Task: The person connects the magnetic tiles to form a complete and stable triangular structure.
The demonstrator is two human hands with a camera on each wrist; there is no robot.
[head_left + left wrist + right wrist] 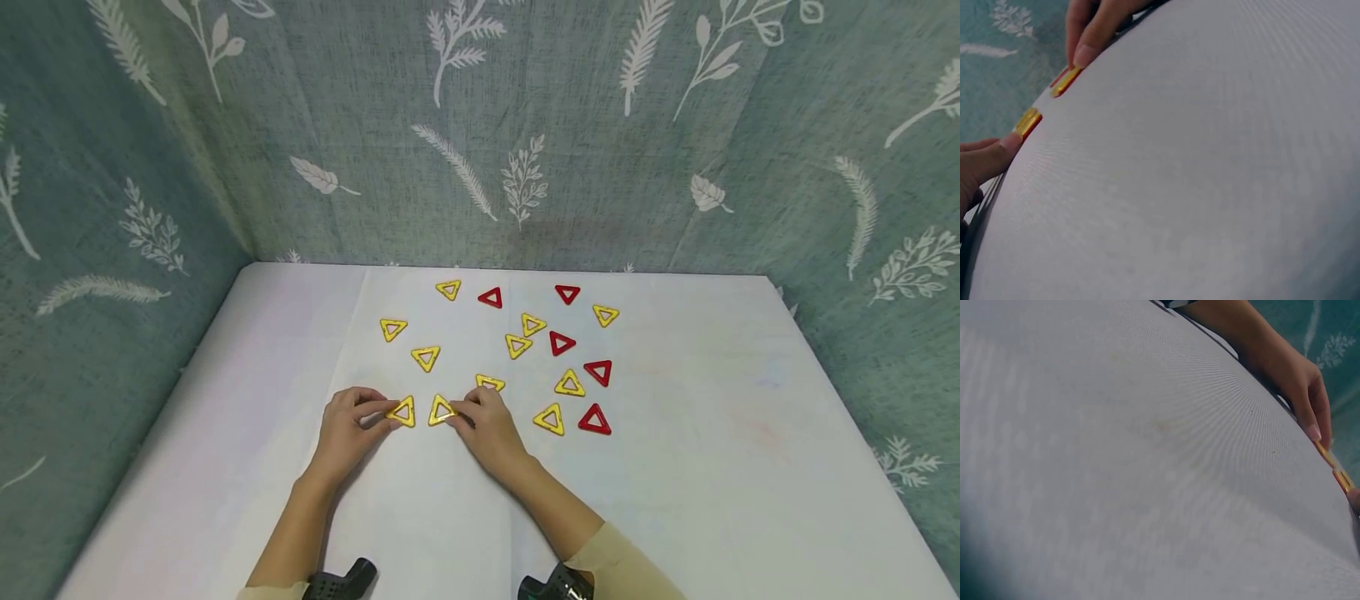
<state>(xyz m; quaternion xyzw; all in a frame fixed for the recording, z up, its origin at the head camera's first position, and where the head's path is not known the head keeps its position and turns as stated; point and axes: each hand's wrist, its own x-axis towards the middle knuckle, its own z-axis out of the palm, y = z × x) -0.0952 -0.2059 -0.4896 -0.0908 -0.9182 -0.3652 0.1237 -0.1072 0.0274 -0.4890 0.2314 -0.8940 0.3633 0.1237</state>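
Observation:
Between thumb and fingers, my left hand (352, 427) pinches a yellow triangular tile (411, 412) with an open centre. My right hand (489, 429) pinches a second yellow triangular tile (434, 410) by its right corner. The two tiles are apart, with a narrow gap of white table between them. In the left wrist view, the left hand's tile (1027, 122) and the right hand's tile (1066, 82) appear edge-on near the table's surface. Just beyond the right hand's knuckles lies another yellow triangular tile (491, 382), partly hidden by that hand.
Several loose yellow triangular tiles (557, 419) and red triangular tiles (602, 419) lie scattered on the white table (712, 467), mostly ahead and to the right of the hands. A green leaf-patterned cloth (375, 167) stands behind the table and at its sides.

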